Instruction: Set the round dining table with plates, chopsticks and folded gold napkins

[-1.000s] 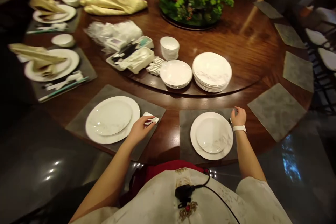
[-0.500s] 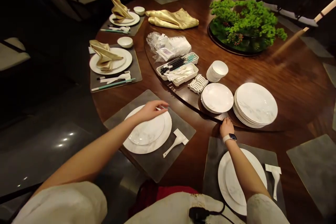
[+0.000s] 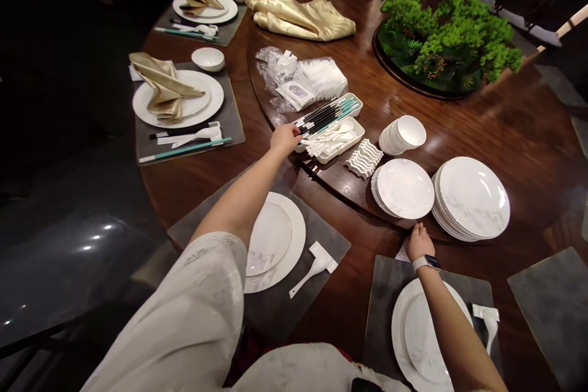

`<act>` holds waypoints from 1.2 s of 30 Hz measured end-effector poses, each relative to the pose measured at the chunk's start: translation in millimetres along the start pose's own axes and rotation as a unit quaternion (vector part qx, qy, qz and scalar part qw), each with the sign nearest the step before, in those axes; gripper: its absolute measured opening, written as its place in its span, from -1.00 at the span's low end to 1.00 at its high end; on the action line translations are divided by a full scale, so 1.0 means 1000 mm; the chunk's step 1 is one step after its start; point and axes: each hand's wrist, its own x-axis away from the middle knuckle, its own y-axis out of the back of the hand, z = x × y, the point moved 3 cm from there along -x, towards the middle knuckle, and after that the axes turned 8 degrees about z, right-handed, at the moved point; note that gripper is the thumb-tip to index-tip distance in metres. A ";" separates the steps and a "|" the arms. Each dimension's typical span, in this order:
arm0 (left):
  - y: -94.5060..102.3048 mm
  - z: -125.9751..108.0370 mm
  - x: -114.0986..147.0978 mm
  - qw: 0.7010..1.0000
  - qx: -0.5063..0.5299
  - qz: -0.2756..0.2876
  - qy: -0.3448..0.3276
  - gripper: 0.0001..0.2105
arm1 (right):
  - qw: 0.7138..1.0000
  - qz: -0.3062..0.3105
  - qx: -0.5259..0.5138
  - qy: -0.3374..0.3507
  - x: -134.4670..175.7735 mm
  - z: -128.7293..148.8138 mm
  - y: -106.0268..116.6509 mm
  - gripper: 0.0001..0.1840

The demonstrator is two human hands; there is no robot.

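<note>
My left hand [image 3: 285, 139] is at the near ends of the black and teal chopsticks [image 3: 321, 116], its fingers closed on the ends; how many it grips is hidden. The chopsticks lie in a long white tray [image 3: 354, 104]. Beside it, a second white tray [image 3: 358, 135] carries white spoons [image 3: 339, 135]. My right hand [image 3: 419, 242], with a watch on the wrist, has its fingers together on the rim of the wooden turntable [image 3: 340, 193]. Just beyond it stands a stack of small white plates [image 3: 405, 188].
On the turntable are wavy white rests [image 3: 364, 158], stacked bowls [image 3: 403, 135], large plates [image 3: 473, 196], plastic-wrapped packs [image 3: 307, 82], gold cloth [image 3: 303, 17] and a green plant centrepiece [image 3: 450, 37]. Place settings with grey mats [image 3: 321, 229] line the table's edge.
My left hand has moved forward from above the near plate to the chopsticks, and its fingers have closed. My right hand stays at the turntable rim. The turntable items sit slightly farther right in view.
</note>
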 end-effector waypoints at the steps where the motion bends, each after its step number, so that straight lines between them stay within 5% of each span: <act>1: -0.002 -0.002 -0.001 1.000 -0.008 0.011 0.000 -0.80 | 1.000 0.005 0.001 -0.002 0.001 -0.003 0.001 -0.35; 13: -0.021 -0.056 0.025 0.985 -0.123 0.122 0.005 -0.74 | 0.991 0.115 0.002 -0.071 -0.001 -0.052 0.018 -0.14; 16: -0.017 -0.063 0.035 0.984 -0.123 0.133 -0.012 -0.81 | 0.979 0.184 -0.009 -0.091 0.007 -0.056 0.030 -0.27; 18: -0.011 -0.061 0.042 0.983 -0.100 0.153 -0.020 -0.84 | 0.965 0.251 -0.044 -0.055 0.019 -0.043 0.042 -0.42; 21: -0.006 -0.059 0.066 0.977 0.023 0.210 -0.014 -0.78 | 0.931 0.271 -0.221 0.102 0.042 0.011 0.074 -0.41; 22: -0.007 -0.061 0.080 0.969 0.076 0.234 -0.018 -0.75 | 0.892 0.270 -0.320 0.170 0.049 0.036 0.088 -0.41; 24: -0.017 -0.074 0.115 0.942 0.165 0.290 -0.048 -0.69 | 0.765 0.262 -0.539 0.238 0.057 0.086 0.116 -0.44; 27: -0.040 -0.105 0.172 0.901 0.209 0.359 -0.126 -0.68 | 0.554 0.213 -0.777 0.207 0.047 0.142 0.147 -0.47; 29: -0.053 -0.124 0.194 0.887 0.195 0.375 -0.188 -0.73 | 0.466 0.167 -0.856 0.150 0.032 0.160 0.154 -0.56; 30: -0.058 -0.131 0.197 0.884 0.180 0.376 -0.213 -0.74 | 0.444 0.137 -0.878 0.119 0.023 0.160 0.152 -0.60; 31: -0.061 -0.136 0.194 0.888 0.163 0.364 -0.227 -0.74 | 0.439 0.105 -0.888 0.087 0.015 0.156 0.147 -0.62; 33: -0.064 -0.139 0.170 0.923 0.117 0.295 -0.216 -0.74 | 0.484 0.036 -0.874 0.023 0.002 0.135 0.128 -0.64; 36: -0.069 -0.136 0.121 0.981 0.013 0.125 -0.149 -0.74 | 0.653 -0.016 -0.755 -0.058 -0.003 0.093 0.086 -0.62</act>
